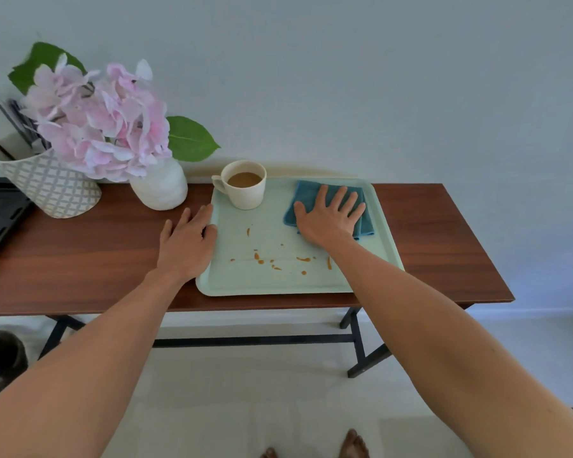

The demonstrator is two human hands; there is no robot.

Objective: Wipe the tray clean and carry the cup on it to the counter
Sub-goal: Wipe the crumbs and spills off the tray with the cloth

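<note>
Wooden table (444, 233), right hand (328, 216) flat on cloth (306, 200), left hand (187, 241) open beside tray (245, 285)

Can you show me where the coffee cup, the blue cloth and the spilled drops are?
coffee cup (248, 196): head view, on its cream outer wall.
blue cloth (306, 193): head view, on the far-left part beside the fingers.
spilled drops (258, 258): head view, on one brown drop on the tray.

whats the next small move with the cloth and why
Probably drag the cloth toward the near edge of the tray: the right hand lies flat on it at the far right, brown spills sit unwiped nearer, and the left hand rests at the tray's left rim.
</note>
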